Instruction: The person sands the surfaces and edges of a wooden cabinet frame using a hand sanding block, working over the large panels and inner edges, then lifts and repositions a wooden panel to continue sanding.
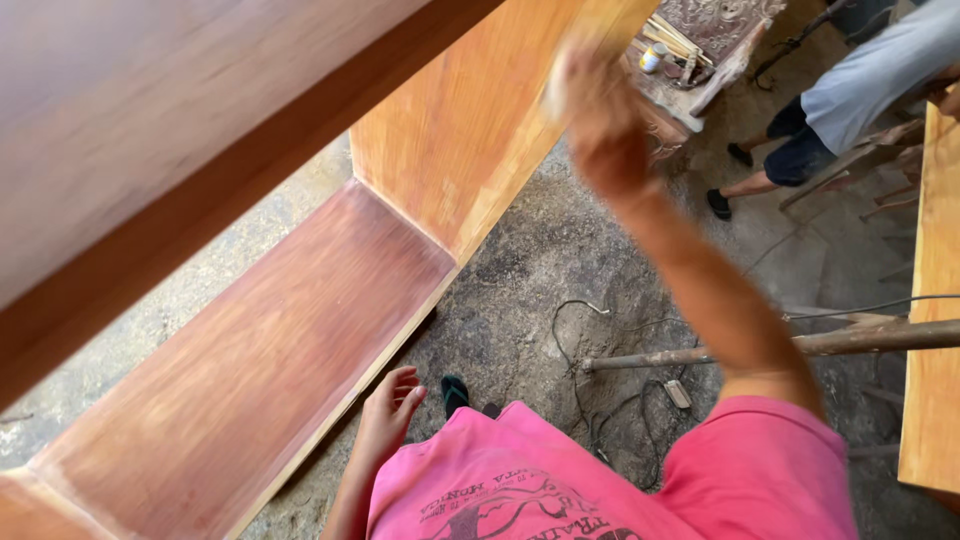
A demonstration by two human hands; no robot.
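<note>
A large open wooden frame of reddish-brown boards fills the left side, with an orange upright panel [450, 150] and a long lower board [270, 340]. My right hand [603, 125] is raised and blurred against the front edge of the upright panel. It seems to press a small pale pad [558, 88] to the wood. My left hand [388, 412] hangs low beside the front edge of the lower board, fingers loosely apart and holding nothing. I wear a pink shirt [600, 480].
Another person [860, 80] in a grey shirt and dark shorts bends over at the top right, near a carved wooden stand [700, 60] with a can and sticks. A cable [580, 340] and a dusty pole [800, 345] lie on the dirt floor. A pale board [935, 300] stands at the right.
</note>
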